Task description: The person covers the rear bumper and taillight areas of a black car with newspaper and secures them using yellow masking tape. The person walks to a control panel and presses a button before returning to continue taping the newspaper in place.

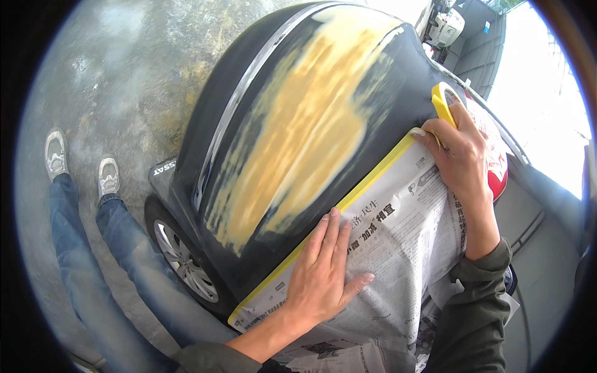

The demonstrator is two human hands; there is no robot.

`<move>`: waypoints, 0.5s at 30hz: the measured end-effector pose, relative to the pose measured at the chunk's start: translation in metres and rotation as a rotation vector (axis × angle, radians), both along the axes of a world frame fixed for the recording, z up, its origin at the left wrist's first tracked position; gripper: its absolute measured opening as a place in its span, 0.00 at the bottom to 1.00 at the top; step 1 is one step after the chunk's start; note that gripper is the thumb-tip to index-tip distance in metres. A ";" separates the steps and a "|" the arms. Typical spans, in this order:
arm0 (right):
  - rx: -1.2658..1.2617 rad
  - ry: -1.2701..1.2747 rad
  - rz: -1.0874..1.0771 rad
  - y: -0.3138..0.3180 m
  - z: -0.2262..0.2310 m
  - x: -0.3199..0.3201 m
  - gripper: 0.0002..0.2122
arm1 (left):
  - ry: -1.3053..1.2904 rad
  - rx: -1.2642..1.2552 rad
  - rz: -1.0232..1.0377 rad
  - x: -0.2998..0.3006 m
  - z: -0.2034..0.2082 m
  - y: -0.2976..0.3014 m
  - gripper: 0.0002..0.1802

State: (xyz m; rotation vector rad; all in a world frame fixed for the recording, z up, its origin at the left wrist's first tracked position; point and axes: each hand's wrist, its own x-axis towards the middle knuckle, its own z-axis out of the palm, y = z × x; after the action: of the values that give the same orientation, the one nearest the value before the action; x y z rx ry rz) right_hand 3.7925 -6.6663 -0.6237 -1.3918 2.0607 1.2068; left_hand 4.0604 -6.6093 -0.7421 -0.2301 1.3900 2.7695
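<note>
A dark car body panel [398,81] fills the centre of the view, its middle covered by a broad patch of yellow-tan filler [305,124]. A bright trim strip [239,99] runs along the panel's left edge. Below the panel a wheel [183,261] with a silver rim stands on the grey concrete floor [124,68]. A small dark plate with light lettering [163,169] sits at the panel's lower left corner.

A sheet of newspaper [404,217] lies over the lower right part of the panel. A strip of yellow masking tape [367,183] runs along its upper edge, joining paper to panel.

The left hand [320,273] lies flat on the newspaper, fingers [333,233] spread and extended, fingertips touching the tape edge; it grips nothing. The right hand [460,155] rests at the far end of the tape strip, fingers curled around a roll of yellow tape [443,102]. Both forearms wear dark green sleeves [479,304].

A red part [497,180] shows just beyond the right hand, partly hidden by it. At the left, the wearer's legs in blue jeans [87,261] and grey shoes [56,152] stand on the floor, clear of the wheel. A white vehicle [444,25] stands at the top right, well apart.
</note>
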 end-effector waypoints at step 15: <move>0.005 0.050 -0.090 0.003 0.001 -0.011 0.09 | 0.071 -0.080 0.033 -0.050 -0.004 -0.017 0.49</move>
State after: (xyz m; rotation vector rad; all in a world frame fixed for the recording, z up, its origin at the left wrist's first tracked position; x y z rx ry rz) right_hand 3.7816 -6.6630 -0.6227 -1.2647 2.1278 1.2203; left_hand 4.0106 -6.6263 -0.7464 -0.1603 1.5289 2.7767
